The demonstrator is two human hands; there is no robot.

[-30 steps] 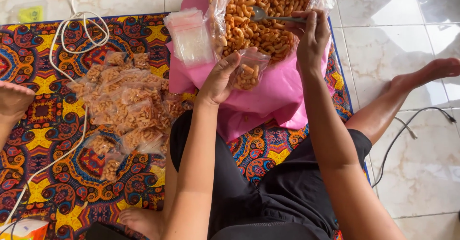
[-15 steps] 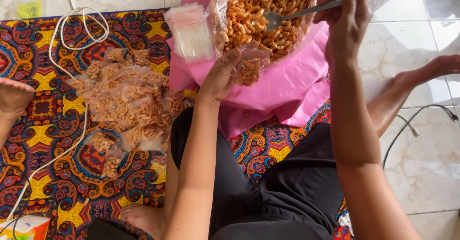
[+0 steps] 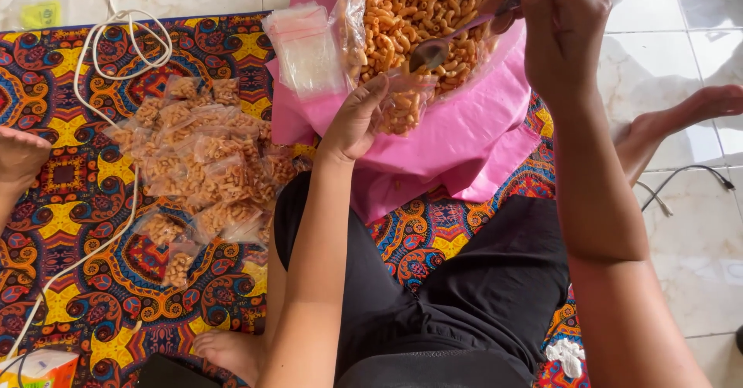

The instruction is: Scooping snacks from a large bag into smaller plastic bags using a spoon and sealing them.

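My left hand (image 3: 354, 121) holds a small clear plastic bag (image 3: 402, 103) partly filled with orange macaroni snacks, its mouth open upward. My right hand (image 3: 559, 30) grips a metal spoon (image 3: 443, 41) by the handle, with the bowl tipped down just above the small bag's mouth. Behind them stands a large clear bag of orange macaroni snacks (image 3: 418, 8) resting on a pink plastic sheet (image 3: 457, 136).
A stack of empty small clear bags (image 3: 308, 51) lies on the pink sheet's left. Several filled small bags (image 3: 203, 163) are piled on the patterned mat (image 3: 70, 225). A white cord (image 3: 116, 55) loops at the left. Another person's foot (image 3: 19, 159) shows at the left edge.
My right hand lifted the spoon out of the big bag and swung it down and left to the mouth of the small bag. My left hand stayed put.
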